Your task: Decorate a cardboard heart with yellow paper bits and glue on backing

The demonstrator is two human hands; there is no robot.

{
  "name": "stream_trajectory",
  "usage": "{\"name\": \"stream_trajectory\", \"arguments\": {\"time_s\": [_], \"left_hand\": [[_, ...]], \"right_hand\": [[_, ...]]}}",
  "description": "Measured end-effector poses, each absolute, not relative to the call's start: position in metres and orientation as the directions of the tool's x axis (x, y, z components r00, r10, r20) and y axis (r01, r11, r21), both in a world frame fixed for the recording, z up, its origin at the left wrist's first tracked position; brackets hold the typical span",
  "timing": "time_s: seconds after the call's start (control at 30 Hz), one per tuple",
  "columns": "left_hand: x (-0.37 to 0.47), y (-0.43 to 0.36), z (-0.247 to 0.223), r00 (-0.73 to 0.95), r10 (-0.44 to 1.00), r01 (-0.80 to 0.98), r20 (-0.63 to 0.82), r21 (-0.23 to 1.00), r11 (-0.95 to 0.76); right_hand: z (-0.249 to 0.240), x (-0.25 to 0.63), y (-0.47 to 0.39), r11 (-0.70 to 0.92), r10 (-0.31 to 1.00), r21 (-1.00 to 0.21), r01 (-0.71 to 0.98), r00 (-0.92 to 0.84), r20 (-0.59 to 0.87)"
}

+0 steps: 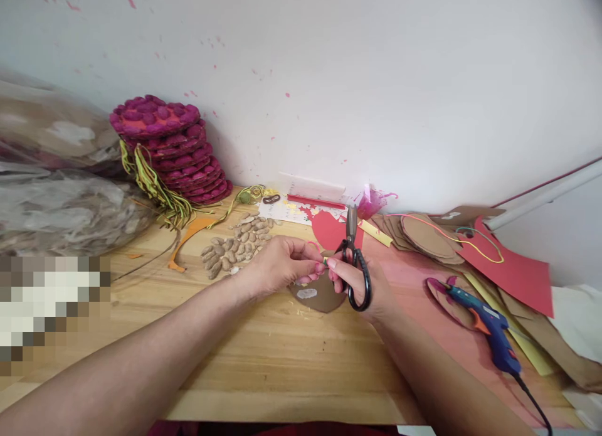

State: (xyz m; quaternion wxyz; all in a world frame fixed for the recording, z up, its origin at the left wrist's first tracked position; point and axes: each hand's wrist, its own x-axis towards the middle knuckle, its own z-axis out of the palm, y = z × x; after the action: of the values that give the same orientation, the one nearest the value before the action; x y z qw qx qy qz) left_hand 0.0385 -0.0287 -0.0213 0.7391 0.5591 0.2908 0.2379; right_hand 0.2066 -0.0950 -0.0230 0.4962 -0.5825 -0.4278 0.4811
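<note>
My left hand [285, 260] is closed in a pinch, its fingertips meeting those of my right hand. A tiny yellow-green piece [325, 260] shows between the fingertips, too small to name. Black-handled scissors [352, 226] sit in my right hand [360, 285], blades pointing up and away, while its thumb also presses on the tiny piece. Under both hands lies a brown cardboard disc [324, 298] with a whitish glue-like patch on it. Just beyond, red paper [324, 229] with a rounded shape lies partly hidden by the scissors.
Loose peanuts [244, 241] lie left of centre. A stack of magenta peanut-covered discs [160, 141] with yellow-green strings stands behind them, beside plastic bags [61, 204]. At right are a blue glue gun [489, 329] with its cord, cardboard discs [423, 235] and a red sheet [512, 260].
</note>
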Motion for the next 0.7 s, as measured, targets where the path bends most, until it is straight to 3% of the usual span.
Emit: {"name": "stream_trajectory", "arguments": {"time_s": [0.13, 0.3, 0.7], "left_hand": [[0.038, -0.03, -0.021, 0.64, 0.767, 0.023, 0.049, 0.996, -0.083], [0.038, -0.037, -0.019, 0.552, 0.749, 0.128, 0.367, 0.85, -0.511], [0.035, -0.035, -0.023, 0.568, 0.573, 0.138, 0.591, 0.618, -0.774]], "right_hand": [[-0.018, 0.206, -0.095, -0.157, 0.971, -0.987, -0.038, 0.178, -0.161], [-0.019, 0.207, -0.095, -0.178, 0.966, -0.979, -0.104, 0.172, -0.194], [-0.025, 0.21, -0.096, -0.19, 0.97, -0.964, -0.188, 0.113, -0.214]]}}
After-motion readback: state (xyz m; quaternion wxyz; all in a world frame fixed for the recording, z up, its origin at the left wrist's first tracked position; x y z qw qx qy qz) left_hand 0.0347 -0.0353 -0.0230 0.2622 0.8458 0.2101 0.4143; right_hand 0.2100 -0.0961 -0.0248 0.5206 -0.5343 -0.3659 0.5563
